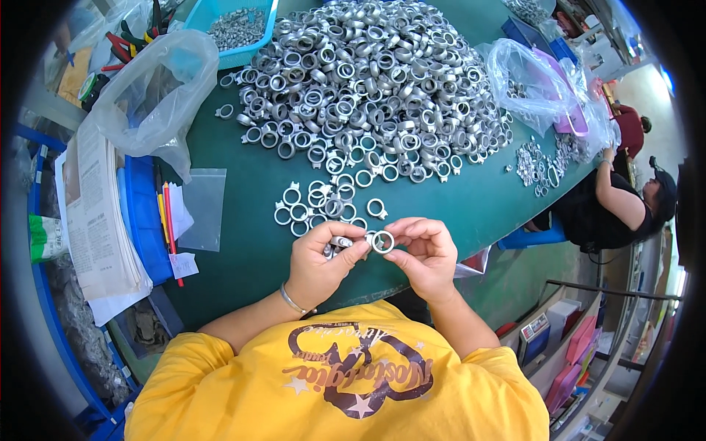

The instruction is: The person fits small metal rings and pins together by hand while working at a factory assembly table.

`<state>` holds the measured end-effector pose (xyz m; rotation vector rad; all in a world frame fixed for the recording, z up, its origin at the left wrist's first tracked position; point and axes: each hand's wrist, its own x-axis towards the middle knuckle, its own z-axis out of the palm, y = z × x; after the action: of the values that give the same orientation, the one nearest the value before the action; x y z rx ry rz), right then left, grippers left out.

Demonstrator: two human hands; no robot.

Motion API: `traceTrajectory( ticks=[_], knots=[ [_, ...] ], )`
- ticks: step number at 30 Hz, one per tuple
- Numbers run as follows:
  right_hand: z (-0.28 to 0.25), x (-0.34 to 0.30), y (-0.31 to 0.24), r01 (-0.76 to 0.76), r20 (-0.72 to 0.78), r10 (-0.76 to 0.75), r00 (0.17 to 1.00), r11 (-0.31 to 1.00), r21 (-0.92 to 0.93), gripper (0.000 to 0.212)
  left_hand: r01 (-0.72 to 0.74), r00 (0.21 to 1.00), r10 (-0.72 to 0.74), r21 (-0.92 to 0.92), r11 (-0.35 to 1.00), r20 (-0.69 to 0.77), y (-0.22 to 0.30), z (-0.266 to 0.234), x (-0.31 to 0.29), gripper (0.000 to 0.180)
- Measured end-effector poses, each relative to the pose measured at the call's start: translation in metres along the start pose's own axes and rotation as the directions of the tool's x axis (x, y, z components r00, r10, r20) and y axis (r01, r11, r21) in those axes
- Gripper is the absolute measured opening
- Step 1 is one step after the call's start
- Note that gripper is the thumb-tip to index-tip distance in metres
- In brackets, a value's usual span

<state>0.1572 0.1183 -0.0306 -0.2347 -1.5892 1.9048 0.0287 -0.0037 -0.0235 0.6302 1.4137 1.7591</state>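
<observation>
A silver metal ring [382, 251] with a small lug is held up near the table's front edge. My left hand [316, 264] pinches its left side between thumb and forefinger. Against its right side close the thumb and fingertips of my right hand [426, 257]. Another metal ring piece [340, 241] shows between the fingers of my left hand, partly hidden; whether it is gripped or lies behind them I cannot tell. Just beyond my hands lies a loose group of similar rings [298, 212], with a single ring [376, 208] apart on its right.
A large heap of metal rings [368, 73] covers the far middle of the green table [250, 242]. A teal basket [243, 55] of small parts and a plastic bag [158, 103] stand left, beside newspapers [92, 198]. Small parts [540, 165] lie right, near a seated person [618, 206].
</observation>
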Motion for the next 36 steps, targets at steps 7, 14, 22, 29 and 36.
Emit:
traceTrajectory(
  ticks=[7,14,22,29,36],
  knots=[
    [0.003,-0.002,-0.002,-0.007,-0.024,0.006,1.0,1.0,-0.005,0.04,0.014,1.0,-0.014,-0.019,1.0,0.003,-0.002,-0.001,0.0,0.013],
    [0.012,0.0,-0.009,0.112,0.03,-0.109,0.994,0.98,-0.163,0.032,0.274,0.96,-0.257,-0.192,0.942,0.11,0.001,-0.002,0.004,0.017],
    [-0.007,0.03,0.005,0.061,-0.004,-0.103,0.995,0.623,-0.78,0.018,0.34,0.94,-0.232,-0.709,0.618,0.248,-0.008,-0.018,0.013,0.01],
    [-0.004,0.046,0.002,-0.029,0.022,0.117,0.993,0.415,-0.909,0.014,0.275,0.962,-0.222,-0.562,0.78,0.162,-0.004,-0.015,0.013,0.009],
    [0.009,0.032,0.006,0.13,-0.028,-0.186,0.982,0.781,-0.611,0.016,0.358,0.933,-0.321,-0.335,0.871,0.163,0.002,-0.007,0.011,0.019]
  ],
)
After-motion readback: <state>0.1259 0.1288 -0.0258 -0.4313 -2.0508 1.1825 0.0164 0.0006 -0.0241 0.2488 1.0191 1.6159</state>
